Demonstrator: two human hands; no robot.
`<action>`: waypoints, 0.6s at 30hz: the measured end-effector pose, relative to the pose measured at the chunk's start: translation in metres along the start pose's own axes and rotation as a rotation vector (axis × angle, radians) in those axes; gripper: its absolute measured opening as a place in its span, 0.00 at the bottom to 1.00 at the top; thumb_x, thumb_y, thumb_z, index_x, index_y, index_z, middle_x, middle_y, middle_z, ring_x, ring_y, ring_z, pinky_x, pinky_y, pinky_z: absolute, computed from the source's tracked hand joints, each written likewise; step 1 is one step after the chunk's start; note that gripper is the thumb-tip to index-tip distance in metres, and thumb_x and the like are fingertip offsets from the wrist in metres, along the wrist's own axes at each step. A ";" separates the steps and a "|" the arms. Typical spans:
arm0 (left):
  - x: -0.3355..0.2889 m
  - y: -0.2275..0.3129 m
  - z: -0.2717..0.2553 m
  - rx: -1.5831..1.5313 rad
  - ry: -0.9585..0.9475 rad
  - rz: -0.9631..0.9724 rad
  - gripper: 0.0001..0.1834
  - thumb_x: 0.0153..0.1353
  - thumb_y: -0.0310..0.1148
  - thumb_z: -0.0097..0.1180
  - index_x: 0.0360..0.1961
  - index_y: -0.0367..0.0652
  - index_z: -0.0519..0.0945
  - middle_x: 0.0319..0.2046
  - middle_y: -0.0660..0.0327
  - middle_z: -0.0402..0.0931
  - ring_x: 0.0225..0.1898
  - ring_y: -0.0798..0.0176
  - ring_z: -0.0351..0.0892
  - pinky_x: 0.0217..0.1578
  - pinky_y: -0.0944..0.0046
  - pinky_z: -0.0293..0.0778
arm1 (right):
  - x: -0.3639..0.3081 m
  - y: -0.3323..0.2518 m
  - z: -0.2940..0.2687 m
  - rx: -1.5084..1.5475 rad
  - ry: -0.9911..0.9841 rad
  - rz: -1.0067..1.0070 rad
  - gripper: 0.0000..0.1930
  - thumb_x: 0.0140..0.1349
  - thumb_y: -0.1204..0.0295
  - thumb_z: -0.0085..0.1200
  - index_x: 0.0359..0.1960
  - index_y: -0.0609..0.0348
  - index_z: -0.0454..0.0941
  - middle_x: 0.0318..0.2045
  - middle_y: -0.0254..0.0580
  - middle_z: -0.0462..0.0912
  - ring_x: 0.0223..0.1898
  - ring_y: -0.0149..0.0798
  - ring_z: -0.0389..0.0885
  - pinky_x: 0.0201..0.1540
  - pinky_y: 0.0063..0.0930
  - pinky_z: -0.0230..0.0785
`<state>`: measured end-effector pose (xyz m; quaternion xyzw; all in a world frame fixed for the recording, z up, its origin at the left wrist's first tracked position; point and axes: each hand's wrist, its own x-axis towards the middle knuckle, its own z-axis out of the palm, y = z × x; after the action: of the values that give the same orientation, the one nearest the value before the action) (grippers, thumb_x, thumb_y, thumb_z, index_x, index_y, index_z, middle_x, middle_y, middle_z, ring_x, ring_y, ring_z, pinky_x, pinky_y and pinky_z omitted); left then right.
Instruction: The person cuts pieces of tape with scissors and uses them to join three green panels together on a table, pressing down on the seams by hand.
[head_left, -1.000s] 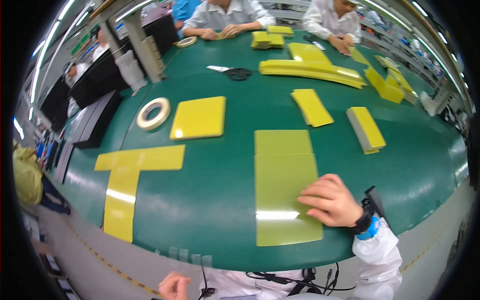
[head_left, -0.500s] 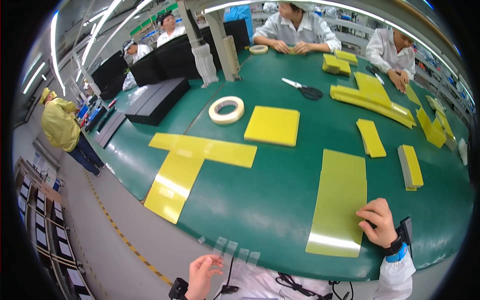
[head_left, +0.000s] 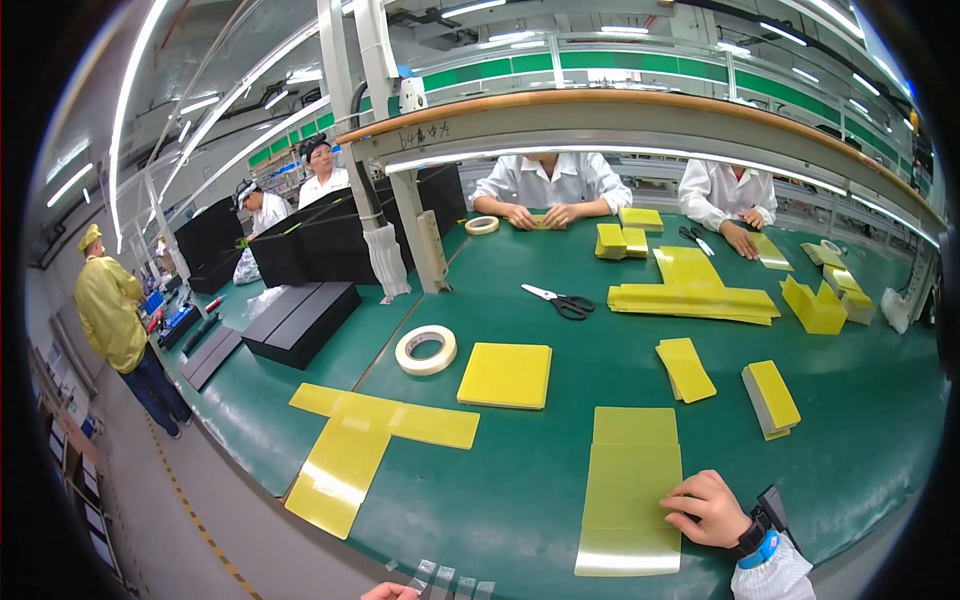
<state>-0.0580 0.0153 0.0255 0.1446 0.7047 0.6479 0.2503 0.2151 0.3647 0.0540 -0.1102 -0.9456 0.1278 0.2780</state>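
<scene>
The right hand point(head_left: 708, 508) rests knuckles-up on the right edge of a long yellow sheet point(head_left: 632, 487) lying flat on the green counter point(head_left: 530, 480), close to the near rim. Its fingers are curled and press down on the sheet; it grips nothing. The left hand point(head_left: 390, 592) shows only as a sliver at the bottom edge; whether it is open or closed cannot be told. It sits just beside a row of small clear strips point(head_left: 447, 577) hanging off the counter's edge.

Judgement on handling: the sheet is thin and glossy and would likely slide under a one-sided push, so flat, even pressure suits it better than fingertip force.

Room to move: bare counter lies left of the sheet, as far as the T-shaped yellow piece point(head_left: 368, 445). Behind it sit a square yellow stack point(head_left: 506, 375), a tape roll point(head_left: 426, 350) and, to the right, two smaller yellow stacks point(head_left: 770, 398). Scissors point(head_left: 560, 300) lie well apart. Other people work at the far side.
</scene>
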 end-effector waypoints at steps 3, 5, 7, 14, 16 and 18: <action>0.005 0.009 -0.004 0.037 -0.015 -0.036 0.06 0.63 0.29 0.56 0.30 0.38 0.80 0.20 0.67 0.75 0.20 0.75 0.70 0.22 0.75 0.63 | 0.005 -0.016 -0.002 -0.089 -0.022 -0.134 0.08 0.52 0.72 0.63 0.35 0.53 0.83 0.33 0.33 0.80 0.36 0.37 0.78 0.45 0.33 0.66; 0.011 0.023 -0.006 0.000 -0.033 -0.117 0.07 0.63 0.30 0.55 0.30 0.38 0.80 0.20 0.67 0.75 0.19 0.75 0.70 0.20 0.75 0.62 | 0.020 -0.053 0.006 0.015 -0.038 -0.246 0.08 0.50 0.71 0.65 0.33 0.52 0.83 0.32 0.34 0.81 0.33 0.39 0.80 0.41 0.38 0.71; 0.020 0.026 -0.006 -0.102 -0.164 -0.171 0.08 0.63 0.31 0.55 0.31 0.38 0.81 0.18 0.67 0.75 0.16 0.74 0.70 0.16 0.75 0.60 | 0.011 -0.099 0.013 0.108 -0.092 -0.315 0.11 0.55 0.71 0.62 0.39 0.59 0.80 0.39 0.42 0.80 0.41 0.44 0.79 0.47 0.38 0.71; 0.033 0.034 -0.017 -0.189 -0.198 -0.408 0.09 0.64 0.32 0.54 0.31 0.39 0.81 0.17 0.69 0.73 0.14 0.76 0.67 0.14 0.75 0.58 | -0.004 -0.168 0.088 0.049 -0.229 -0.230 0.25 0.61 0.68 0.52 0.57 0.70 0.68 0.58 0.57 0.72 0.63 0.51 0.67 0.66 0.43 0.57; 0.037 0.030 -0.019 -0.238 -0.246 -0.411 0.09 0.64 0.32 0.54 0.29 0.40 0.80 0.17 0.69 0.71 0.14 0.77 0.65 0.13 0.76 0.57 | -0.005 -0.170 0.090 0.007 -0.241 -0.239 0.25 0.61 0.69 0.51 0.58 0.72 0.67 0.59 0.58 0.71 0.64 0.51 0.66 0.67 0.43 0.56; 0.041 0.034 -0.020 -0.236 -0.267 -0.408 0.08 0.64 0.31 0.54 0.29 0.40 0.79 0.17 0.70 0.71 0.14 0.77 0.64 0.13 0.76 0.57 | -0.005 -0.170 0.090 0.059 -0.233 -0.220 0.25 0.61 0.70 0.50 0.58 0.72 0.67 0.59 0.57 0.70 0.65 0.51 0.65 0.68 0.43 0.56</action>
<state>-0.1071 0.0246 0.0532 0.0537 0.5996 0.6370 0.4815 0.1459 0.1871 0.0300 0.0180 -0.9736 0.1363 0.1821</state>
